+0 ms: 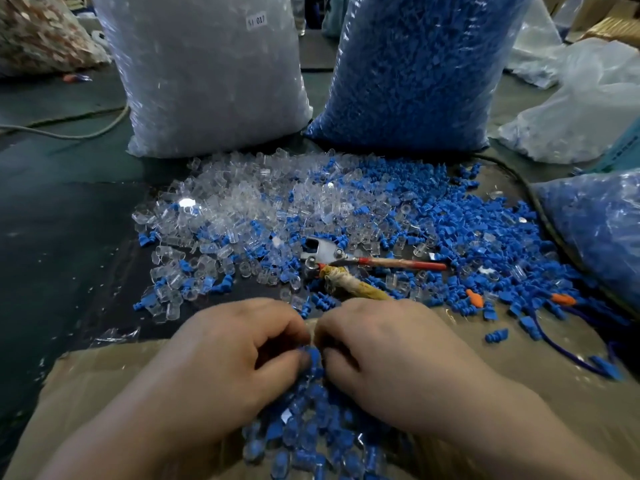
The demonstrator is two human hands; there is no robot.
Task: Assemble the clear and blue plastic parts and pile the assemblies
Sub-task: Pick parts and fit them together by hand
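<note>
Left hand [239,348] and right hand [384,344] are meeting fingertip to fingertip at near centre, both pinching one blue piece [313,356] just above the pile of assemblies [311,427] lying between the wrists. Loose clear parts [239,202] and loose blue parts [467,220] are lying spread beyond. With the clear-part bag [207,74] and blue-part bag [422,71] standing full behind, most of the work is seemingly remaining.

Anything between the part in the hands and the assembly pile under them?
Nothing visible. The left hand and right hand pinch the part directly above the pile. The pliers lie beyond the hands, off the drop path.
</note>
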